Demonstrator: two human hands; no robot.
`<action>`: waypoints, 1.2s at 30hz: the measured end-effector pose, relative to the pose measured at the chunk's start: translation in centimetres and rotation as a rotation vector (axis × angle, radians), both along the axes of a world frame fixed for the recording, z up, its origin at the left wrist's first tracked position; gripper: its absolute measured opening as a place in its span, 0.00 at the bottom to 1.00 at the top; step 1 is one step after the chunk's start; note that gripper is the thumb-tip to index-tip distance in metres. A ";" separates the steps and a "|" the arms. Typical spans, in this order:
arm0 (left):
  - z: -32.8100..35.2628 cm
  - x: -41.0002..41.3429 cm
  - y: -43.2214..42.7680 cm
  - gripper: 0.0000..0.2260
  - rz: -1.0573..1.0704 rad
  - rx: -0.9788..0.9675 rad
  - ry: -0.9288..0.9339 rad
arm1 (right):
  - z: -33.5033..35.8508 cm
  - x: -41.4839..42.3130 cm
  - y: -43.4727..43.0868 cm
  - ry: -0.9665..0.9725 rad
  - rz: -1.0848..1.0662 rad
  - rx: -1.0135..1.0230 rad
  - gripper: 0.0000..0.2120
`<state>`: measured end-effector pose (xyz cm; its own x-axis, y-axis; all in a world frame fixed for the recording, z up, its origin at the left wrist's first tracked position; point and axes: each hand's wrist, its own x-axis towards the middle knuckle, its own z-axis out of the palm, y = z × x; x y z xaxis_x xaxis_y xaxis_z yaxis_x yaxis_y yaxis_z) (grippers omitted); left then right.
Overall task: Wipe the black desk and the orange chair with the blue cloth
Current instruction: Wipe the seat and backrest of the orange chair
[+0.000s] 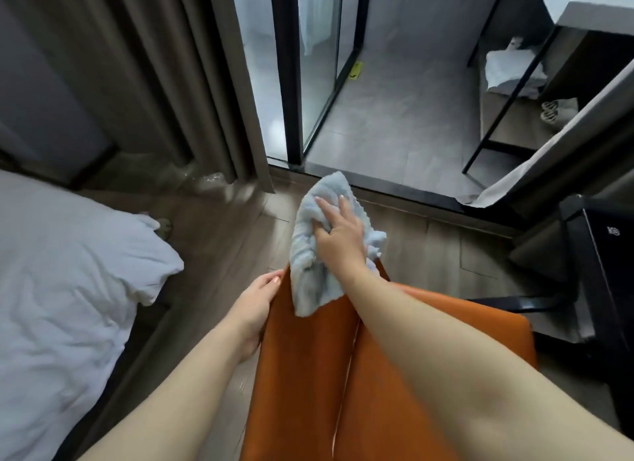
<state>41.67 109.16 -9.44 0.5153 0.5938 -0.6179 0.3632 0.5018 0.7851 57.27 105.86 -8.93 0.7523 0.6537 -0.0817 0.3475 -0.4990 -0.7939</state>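
Blue cloth point(308, 258) lies bunched over the far edge of the orange chair point(308, 375), which fills the lower middle of my view. One end of the cloth hangs down on the orange surface and the other sticks out past the edge, above the wooden floor point(223, 248).

My right hand point(339, 234) is flat on top of the cloth. The fingers are spread and fairly straight, pressing it against the chair, and my thumb is half sunk in a fold, so I cannot tell if it pinches anything.

My left hand point(255, 306) grips the chair's left edge just beside the hanging end of the cloth. The thumb is on the orange face and the fingers curl round the side.

White bedding point(68, 272) is on the bed to my left. Grey curtains point(164, 66) hang beyond it, next to a black-framed glass door point(291, 83) straight ahead.
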 end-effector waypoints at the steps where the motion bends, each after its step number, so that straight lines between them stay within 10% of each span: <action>1: -0.1 -0.4 0.1 0.12 -0.012 -0.044 -0.032 | -0.6 -1.8 -0.2 -0.011 0.033 0.029 0.21; 7: -0.8 -3.5 0.2 0.32 0.027 -0.544 -0.278 | -2.8 -13.5 -7.3 0.104 0.206 0.229 0.20; 13: -0.4 -3.6 -0.4 0.24 0.093 -0.429 -0.322 | -0.3 -8.3 -2.8 -0.056 0.212 0.044 0.20; 36: -0.2 -4.1 -3.8 0.17 -0.036 -0.070 -0.221 | -2.2 -16.3 -13.6 0.303 0.220 0.132 0.13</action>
<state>37.61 105.36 -9.65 0.6627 0.5324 -0.5266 0.2049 0.5475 0.8113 40.98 92.21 -11.09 0.5479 0.8162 -0.1832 0.1745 -0.3257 -0.9292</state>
